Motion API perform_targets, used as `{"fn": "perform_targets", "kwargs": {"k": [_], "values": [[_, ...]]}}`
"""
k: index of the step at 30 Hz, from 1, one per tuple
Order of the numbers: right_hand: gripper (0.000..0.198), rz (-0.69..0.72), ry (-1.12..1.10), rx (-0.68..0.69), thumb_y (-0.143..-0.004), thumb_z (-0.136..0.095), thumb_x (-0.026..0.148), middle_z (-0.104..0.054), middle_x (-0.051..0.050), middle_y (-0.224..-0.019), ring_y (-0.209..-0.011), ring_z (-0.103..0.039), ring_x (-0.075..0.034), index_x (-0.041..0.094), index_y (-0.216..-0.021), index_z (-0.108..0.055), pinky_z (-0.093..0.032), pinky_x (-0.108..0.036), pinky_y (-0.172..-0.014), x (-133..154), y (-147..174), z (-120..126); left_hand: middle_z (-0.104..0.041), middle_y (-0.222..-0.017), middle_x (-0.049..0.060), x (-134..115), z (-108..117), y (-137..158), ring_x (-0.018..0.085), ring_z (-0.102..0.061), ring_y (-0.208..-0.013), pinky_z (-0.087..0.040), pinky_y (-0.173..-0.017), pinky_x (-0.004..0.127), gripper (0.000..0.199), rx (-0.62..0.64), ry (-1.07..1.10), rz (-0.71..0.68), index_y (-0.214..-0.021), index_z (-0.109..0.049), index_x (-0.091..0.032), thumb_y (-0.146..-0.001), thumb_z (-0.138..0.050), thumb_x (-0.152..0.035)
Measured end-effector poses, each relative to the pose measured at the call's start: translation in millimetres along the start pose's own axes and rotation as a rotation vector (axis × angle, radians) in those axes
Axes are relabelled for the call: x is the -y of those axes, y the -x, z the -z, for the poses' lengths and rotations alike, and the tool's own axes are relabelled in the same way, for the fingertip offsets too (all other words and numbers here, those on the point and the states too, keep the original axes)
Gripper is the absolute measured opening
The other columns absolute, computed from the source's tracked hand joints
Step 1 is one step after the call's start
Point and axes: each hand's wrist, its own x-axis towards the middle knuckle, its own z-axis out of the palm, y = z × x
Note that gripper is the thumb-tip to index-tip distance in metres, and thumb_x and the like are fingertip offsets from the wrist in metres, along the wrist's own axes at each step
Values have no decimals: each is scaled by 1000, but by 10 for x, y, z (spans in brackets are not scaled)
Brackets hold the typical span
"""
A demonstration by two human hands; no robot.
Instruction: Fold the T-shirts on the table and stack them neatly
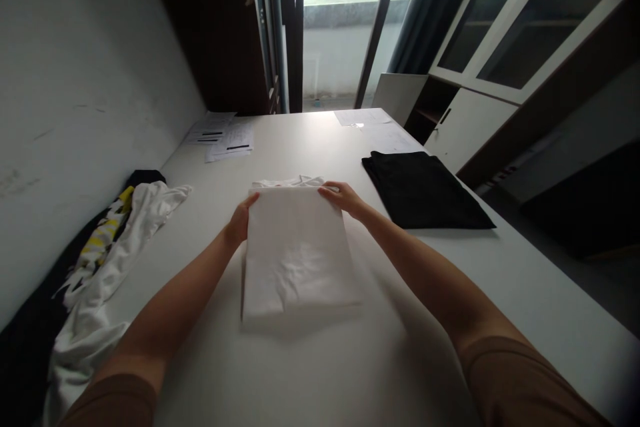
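A white garment (300, 247), folded into a flat rectangle, lies in front of me on the white table (305, 373). At its far left corner my left hand (243, 217) is closed on the edge, thumb on top and the other fingers hidden behind the cloth. My right hand (344, 197) pinches the far edge near the right corner. A crumpled white strip of fabric (287, 182) shows just beyond that far edge. Small creases run across the near half of the garment.
Black folded cloth (425, 190) lies to the right. Along the left wall is a heap of clothes with a white garment (113, 267) and a yellow-patterned piece (107, 230). Paper sheets (230, 140) sit at the far left, more papers (373, 130) at the far right. Cabinets (475, 127) stand on the right.
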Motion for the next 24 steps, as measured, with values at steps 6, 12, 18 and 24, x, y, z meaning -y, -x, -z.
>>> {"fn": "perform_targets", "kwargs": {"k": [6, 12, 18, 24], "values": [[48, 77, 183, -36, -80, -66, 66, -59, 1, -70, -65, -51, -14, 19, -84, -69, -38, -24, -59, -90, -656, 82, -76, -115, 14, -282, 102, -460, 27, -74, -101, -55, -99, 40, 56, -7, 19, -70, -145, -54, -9, -97, -48, -37], [33, 52, 525, -128, -88, -66, 52, -65, -2, -77, -75, -56, -17, 20, -87, -73, -40, -27, -70, -331, -1191, 72, -78, -101, 17, -364, 218, -882, 29, -76, -91, -59, -93, 42, 45, -235, 11, 27, -130, -63, -3, -98, -49, -31], [24, 128, 771, -168, -94, -65, 42, -67, -10, -107, -102, -56, -23, 21, -95, -74, -42, -32, -92, -553, -1373, -61, -78, -94, 17, -394, 293, -1135, 27, -78, -83, -61, -89, 40, 35, -437, -70, 119, -120, -66, -4, -98, -51, -26], [29, 132, 779, -127, -98, -59, 44, -70, -8, -107, -93, -61, -20, 20, -101, -74, -42, -27, -84, -577, -1527, -104, -76, -81, 12, -413, 541, -1188, 22, -76, -74, -62, -84, 37, 23, -575, -149, 34, -114, -65, -6, -99, -55, -20]]}}
